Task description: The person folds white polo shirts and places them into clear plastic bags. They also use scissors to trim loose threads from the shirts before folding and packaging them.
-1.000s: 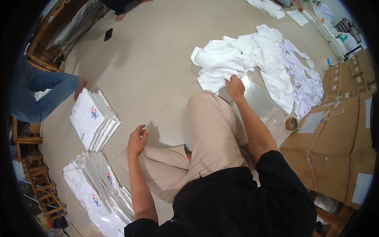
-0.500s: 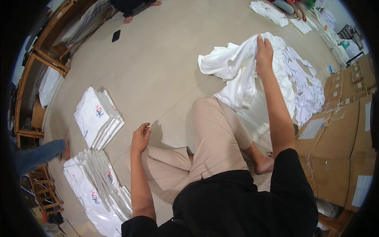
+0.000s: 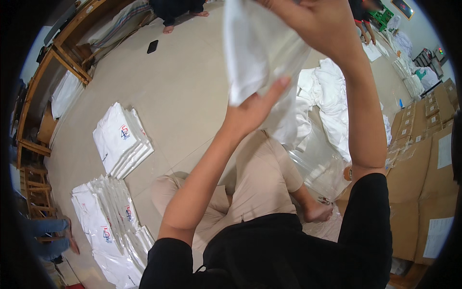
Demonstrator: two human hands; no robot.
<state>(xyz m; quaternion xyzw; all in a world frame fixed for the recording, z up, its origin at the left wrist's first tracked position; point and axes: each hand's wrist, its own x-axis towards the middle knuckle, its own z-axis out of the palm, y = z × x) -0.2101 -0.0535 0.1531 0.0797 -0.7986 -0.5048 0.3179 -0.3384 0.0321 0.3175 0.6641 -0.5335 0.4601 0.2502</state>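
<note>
A white cloth garment (image 3: 248,53) hangs raised in front of me, high in the view, with its lower part falling toward my knee. My right hand (image 3: 322,29) grips its upper edge; part of that hand runs past the top of the picture. Lower down, my left hand (image 3: 250,113) holds the same cloth, thumb on the near side and fingers hidden behind it. Beyond my right knee lies a loose heap of white garments (image 3: 332,91), partly covered by my right arm. Clear plastic bags (image 3: 317,166) lie between the heap and my foot.
To my left sit a stack of folded white shirts (image 3: 110,132) with printed fronts and a larger pile of bagged shirts (image 3: 94,219). Cardboard boxes (image 3: 409,173) rise close on my right. A black phone (image 3: 152,46) lies on the floor. Other people sit or stand around the edges.
My right hand has lifted the garment off the heap and brought it up toward me. My left hand has risen from beside my knee and taken hold of the cloth.
</note>
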